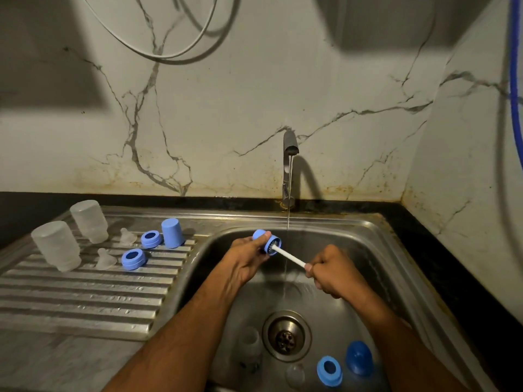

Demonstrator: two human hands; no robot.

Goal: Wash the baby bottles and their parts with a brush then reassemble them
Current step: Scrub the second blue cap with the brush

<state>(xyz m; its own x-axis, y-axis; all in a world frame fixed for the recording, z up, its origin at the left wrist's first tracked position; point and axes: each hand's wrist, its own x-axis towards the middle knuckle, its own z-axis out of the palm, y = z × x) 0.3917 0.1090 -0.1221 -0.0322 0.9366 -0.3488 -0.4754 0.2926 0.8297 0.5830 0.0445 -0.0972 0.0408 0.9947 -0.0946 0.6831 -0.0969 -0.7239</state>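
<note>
Blue cap (267, 242), centre frame: left hand (246, 260) grips it, fingers curled round; right hand (331, 274) clamps white brush handle (290, 256), bristles inside cap.

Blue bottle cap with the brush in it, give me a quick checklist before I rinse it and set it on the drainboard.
1. Left hand grips the blue plastic bottle cap: ok.
2. Right hand holds the white-handled bottle brush; its head sits inside the cap: ok.
3. Water runs from the steel tap, and the stream falls just right of the cap: ok.
4. Cap's inside is clean: cannot tell, bristles hide it.
5. Free room on the ribbed steel drainboard in front of the parts already there: ok.
6. Other parts washed: not ok; a blue ring and another blue cap lie in the sink basin.
</note>
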